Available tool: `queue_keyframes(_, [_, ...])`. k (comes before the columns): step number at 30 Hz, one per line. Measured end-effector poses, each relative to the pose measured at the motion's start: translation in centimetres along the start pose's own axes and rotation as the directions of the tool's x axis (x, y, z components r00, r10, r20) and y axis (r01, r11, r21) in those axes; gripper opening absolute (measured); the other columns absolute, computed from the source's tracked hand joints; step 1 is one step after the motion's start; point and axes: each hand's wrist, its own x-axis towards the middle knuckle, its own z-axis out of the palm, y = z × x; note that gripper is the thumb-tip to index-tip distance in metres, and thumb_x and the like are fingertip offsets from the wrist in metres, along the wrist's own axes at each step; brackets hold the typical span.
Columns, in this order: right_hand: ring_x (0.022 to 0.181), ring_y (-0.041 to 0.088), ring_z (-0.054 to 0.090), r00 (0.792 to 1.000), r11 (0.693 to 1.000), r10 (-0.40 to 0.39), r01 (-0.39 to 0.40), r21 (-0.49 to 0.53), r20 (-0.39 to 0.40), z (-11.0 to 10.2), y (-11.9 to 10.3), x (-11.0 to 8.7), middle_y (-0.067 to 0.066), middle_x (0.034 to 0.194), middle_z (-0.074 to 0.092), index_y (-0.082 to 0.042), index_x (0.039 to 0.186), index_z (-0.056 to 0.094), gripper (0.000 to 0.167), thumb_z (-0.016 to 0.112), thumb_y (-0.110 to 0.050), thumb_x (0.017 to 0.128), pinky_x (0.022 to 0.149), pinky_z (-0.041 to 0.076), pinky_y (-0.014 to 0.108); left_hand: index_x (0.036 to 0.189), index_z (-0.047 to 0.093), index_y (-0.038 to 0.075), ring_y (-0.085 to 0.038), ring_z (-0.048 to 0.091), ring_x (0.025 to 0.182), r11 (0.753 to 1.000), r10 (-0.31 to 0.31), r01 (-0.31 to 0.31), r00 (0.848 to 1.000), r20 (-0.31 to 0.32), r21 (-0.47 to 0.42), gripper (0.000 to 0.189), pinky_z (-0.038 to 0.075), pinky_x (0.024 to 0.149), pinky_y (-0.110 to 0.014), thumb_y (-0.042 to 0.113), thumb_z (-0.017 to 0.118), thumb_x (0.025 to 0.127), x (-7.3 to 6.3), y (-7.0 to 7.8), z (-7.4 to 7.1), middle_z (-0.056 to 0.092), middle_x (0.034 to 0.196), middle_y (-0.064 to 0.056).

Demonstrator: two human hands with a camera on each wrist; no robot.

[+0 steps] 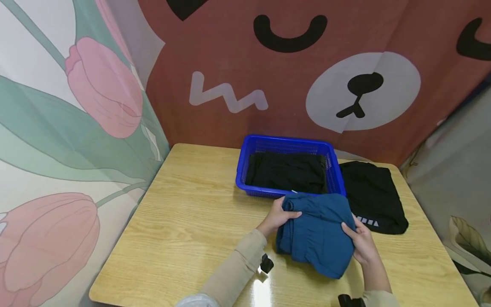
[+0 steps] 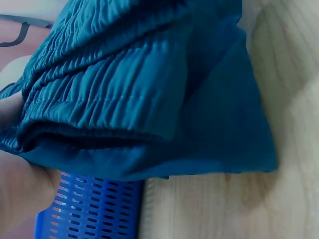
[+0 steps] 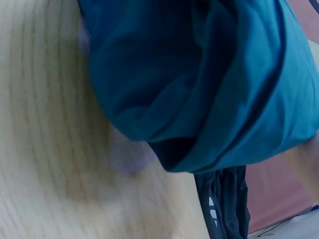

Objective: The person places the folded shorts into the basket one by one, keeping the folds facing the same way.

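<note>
Holds a blue garment [image 1: 318, 234], folded into a thick bundle, between four and five o'clock in the head view, toward the near side of a wooden table [image 1: 184, 221]. Grips it with the left hand [image 1: 277, 215] at its ten o'clock corner, with thumb on top and fingers mostly hidden behind, and with the right hand [image 1: 363, 243] at its three o'clock edge, again with thumb on the upper face. Has the two hands clamped on the fabric, well apart from each other. Shows gathered, stitched bands [image 2: 109, 94] near the left hand in the left wrist view, and a loose hollow fold at six o'clock in the right wrist view. Cannot tell of any contact between its underside and the table. Overlaps, in the head view, the near rim of a blue basket [image 1: 287, 146] at eleven o'clock from the garment, with perforated walls and dark folded cloth [image 1: 285, 170] inside. Has a black garment [image 1: 370, 192] at two o'clock, flat on the table just beside the basket, with pale marks [image 1: 367, 222] along its near edge. Wears beige sleeves [image 1: 238, 266] and, at the cuffs, small black devices [image 1: 266, 263], at eight and five o'clock from the garment. Has behind, at twelve o'clock, a brown hanging [image 1: 230, 51] with a printed animal, and at ten o'clock a tulip curtain [image 1: 50, 153].
</note>
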Motion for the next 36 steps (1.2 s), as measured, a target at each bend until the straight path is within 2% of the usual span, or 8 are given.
queue_keyframes(2, [0.109, -0.003, 0.043, 1.0, 0.999, 0.003, -0.003, -0.034, -0.001, -0.1, 0.0, 0.1, -0.009, 0.135, 0.036, -0.018, 0.141, 0.027, 0.055, 0.05, -0.009, 0.091, 0.085, 0.039, 0.017, 0.11, 0.055, -0.008, -0.014, 0.054, 0.095, 1.0, -0.007, 0.007, 1.0, -0.008, 0.01, 0.04, 0.041, 0.085, -0.027, -0.011, 0.066, 0.072, 0.2, -0.3, 0.0, 0.06, 0.106, -0.015])
queue_keyframes(3, [0.112, 0.0, 0.041, 1.0, 1.0, -0.015, 0.015, -0.009, 0.016, -0.4, 0.2, 0.3, -0.006, 0.138, 0.034, -0.016, 0.141, 0.027, 0.055, 0.049, -0.008, 0.092, 0.086, 0.039, 0.019, 0.11, 0.055, -0.008, -0.015, 0.054, 0.096, 1.0, -0.007, 0.007, 1.0, -0.013, 0.016, 0.04, 0.041, 0.086, -0.027, -0.011, 0.066, 0.072, 0.4, -0.4, 0.0, 0.06, 0.107, -0.015])
queue_keyframes(5, [0.115, 0.002, 0.039, 1.0, 0.999, -0.019, 0.02, -0.029, 0.014, -0.3, 0.1, 0.5, -0.007, 0.137, 0.034, -0.017, 0.141, 0.027, 0.056, 0.051, -0.011, 0.091, 0.086, 0.039, 0.019, 0.111, 0.056, -0.006, -0.015, 0.054, 0.097, 0.999, -0.018, 0.019, 1.0, -0.024, 0.028, 0.041, 0.04, 0.087, -0.027, -0.01, 0.067, 0.072, 0.7, -0.7, -0.1, 0.06, 0.107, -0.013])
queue_keyframes(12, [0.107, -0.003, 0.045, 0.999, 0.999, -0.036, 0.036, -0.001, 0.036, 0.9, -1.3, 1.2, -0.008, 0.131, 0.041, -0.01, 0.142, 0.019, 0.057, 0.046, -0.003, 0.092, 0.086, 0.04, 0.019, 0.113, 0.055, -0.002, -0.015, 0.052, 0.1, 0.995, -0.054, 0.057, 0.998, -0.041, 0.086, 0.041, 0.038, 0.09, -0.029, -0.003, 0.068, 0.074, 1.6, 0.1, -0.6, 0.059, 0.11, -0.01])
queue_keyframes(18, [0.105, -0.002, 0.047, 0.998, 0.999, -0.043, 0.042, 0.032, 0.042, 2.0, -2.5, 2.2, -0.005, 0.133, 0.039, -0.006, 0.142, 0.016, 0.057, 0.043, 0.001, 0.092, 0.085, 0.041, 0.019, 0.113, 0.055, -0.004, -0.015, 0.053, 0.099, 0.993, -0.001, 0.006, 0.999, -0.045, 0.121, 0.042, 0.039, 0.089, -0.027, -0.004, 0.069, 0.073, 2.2, 1.5, -1.2, 0.059, 0.109, -0.011])
queue_keyframes(23, [0.106, -0.001, 0.047, 0.998, 0.999, -0.047, 0.047, 0.017, 0.047, 2.7, -3.3, 3.4, 0.005, 0.143, 0.026, -0.005, 0.142, 0.015, 0.057, 0.044, -0.001, 0.092, 0.085, 0.04, 0.02, 0.114, 0.054, -0.007, -0.018, 0.052, 0.101, 0.988, 0.043, -0.038, 0.999, -0.028, 0.147, 0.042, 0.038, 0.089, -0.026, -0.006, 0.067, 0.074, 2.2, 4.1, -1.9, 0.059, 0.111, -0.015])
queue_keyframes(28, [0.111, 0.002, 0.043, 0.998, 0.999, -0.031, 0.031, -0.004, 0.045, 3.4, -4.0, 4.5, 0.014, 0.146, 0.01, -0.006, 0.142, 0.014, 0.059, 0.046, -0.005, 0.092, 0.085, 0.04, 0.02, 0.117, 0.052, -0.008, -0.02, 0.051, 0.104, 0.985, 0.038, -0.032, 0.999, -0.032, 0.171, 0.045, 0.038, 0.089, -0.025, -0.007, 0.066, 0.074, 2.5, 6.3, -2.4, 0.056, 0.114, -0.018])
queue_keyframes(36, [0.122, 0.011, 0.034, 0.999, 1.0, -0.016, 0.015, 0.011, 0.05, 4.3, -4.8, 5.9, 0.016, 0.146, 0.005, -0.006, 0.142, 0.013, 0.06, 0.046, -0.005, 0.092, 0.085, 0.04, 0.02, 0.113, 0.054, -0.007, -0.022, 0.052, 0.102, 0.984, 0.027, -0.015, 0.997, -0.066, 0.179, 0.04, 0.039, 0.088, -0.025, -0.006, 0.066, 0.075, 3.2, 7.3, -3.1, 0.057, 0.111, -0.019])
